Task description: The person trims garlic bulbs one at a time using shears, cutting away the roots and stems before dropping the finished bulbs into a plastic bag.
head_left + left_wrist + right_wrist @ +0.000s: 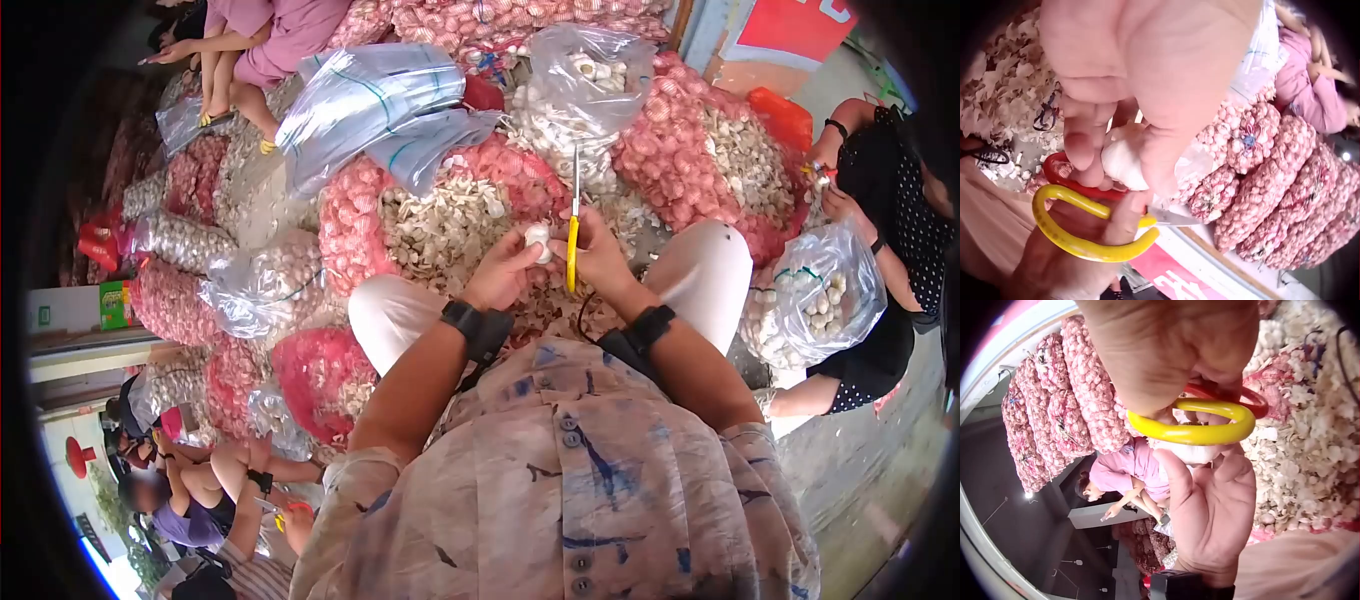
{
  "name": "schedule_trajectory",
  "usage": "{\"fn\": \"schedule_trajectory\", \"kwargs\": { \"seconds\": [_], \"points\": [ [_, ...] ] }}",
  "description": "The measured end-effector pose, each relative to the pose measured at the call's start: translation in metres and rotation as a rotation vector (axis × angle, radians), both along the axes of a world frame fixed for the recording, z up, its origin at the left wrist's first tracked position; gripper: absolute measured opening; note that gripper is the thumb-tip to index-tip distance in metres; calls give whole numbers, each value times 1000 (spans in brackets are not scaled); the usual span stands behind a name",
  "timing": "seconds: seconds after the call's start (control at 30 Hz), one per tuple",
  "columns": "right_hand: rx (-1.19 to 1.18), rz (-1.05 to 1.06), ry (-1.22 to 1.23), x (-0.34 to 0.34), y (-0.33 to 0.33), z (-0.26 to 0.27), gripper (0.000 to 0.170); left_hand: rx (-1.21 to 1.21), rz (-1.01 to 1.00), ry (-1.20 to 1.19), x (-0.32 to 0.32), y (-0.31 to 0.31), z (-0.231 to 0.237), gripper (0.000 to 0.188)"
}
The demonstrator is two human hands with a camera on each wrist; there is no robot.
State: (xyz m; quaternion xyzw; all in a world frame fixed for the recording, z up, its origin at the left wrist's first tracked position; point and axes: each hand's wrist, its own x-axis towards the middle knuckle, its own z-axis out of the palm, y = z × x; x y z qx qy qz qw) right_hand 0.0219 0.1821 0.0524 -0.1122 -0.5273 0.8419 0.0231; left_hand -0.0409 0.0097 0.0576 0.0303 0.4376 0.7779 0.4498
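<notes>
- Between the person's pale-trousered knees (712, 268), the left hand (502, 272) and the right hand (603, 262) are close together above white, papery garlic skins (445, 232).
- White garlic bulb (539, 241): held by the left hand, whose grip is drawn in to a pinch, thumb on one side and fingers on the other.
- Scissors (573, 235): held by the right hand, its grip curled round the yellow and red handles, with the blades pointing away from the person's body.
- The bulb sits just beside the scissors; whether the two touch, I cannot tell.
- Each wrist wears a dark band (651, 325).
- Beyond the hands, a pink mesh sack (352, 225) surrounds the skins, with clear plastic sheeting (375, 105) near its far side.
- Farther right, a clear plastic bag (585, 75) contains white bulbs.
- Off to the right, a person in dotted black (905, 190) is beside another clear bag (838, 265) of bulbs.
- At the far left, someone in pink (268, 35) sits near the sheeting.
</notes>
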Motion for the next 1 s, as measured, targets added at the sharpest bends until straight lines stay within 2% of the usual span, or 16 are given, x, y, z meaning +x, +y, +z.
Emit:
{"fn": "schedule_trajectory", "kwargs": {
  "seconds": [0.13,0.2,0.4,0.53,0.6,0.63,0.7,0.73,0.8,0.83,0.9,0.93,1.0],
  "points": [
    [6,8,-2,-1,1,-7,42,-94,13,99,2,2,-2,38],
    [227,22,15,-4,4,-17,44,-162,66,167,4,5,-4,38],
    [314,-22,53,-2,3,-23,41,-240,99,231,5,9,-1,40],
    [322,-51,113,-1,4,-17,39,-222,-1,293,5,11,-1,37],
    [157,-40,-16,-1,6,-11,39,-49,0,42,3,10,-2,37],
    [157,-40,-14,-1,7,-11,39,-49,0,44,3,11,-3,37],
    [-125,-103,-121,0,7,-6,41,56,44,-77,4,12,-5,37],
    [-125,-103,-121,1,6,-1,41,55,44,-77,5,12,-4,37],
    [-129,-24,-153,2,5,10,44,-135,109,58,9,11,-1,39],
    [-129,-23,-154,2,4,6,44,-135,111,57,10,11,2,39],
    [128,-33,5,0,2,-11,45,-384,33,351,9,8,7,43],
    [127,-34,6,-2,2,-18,45,-385,33,352,9,8,6,43],
    [167,1,40,-4,4,-26,43,-459,4,516,9,9,7,47]
  ]
}}
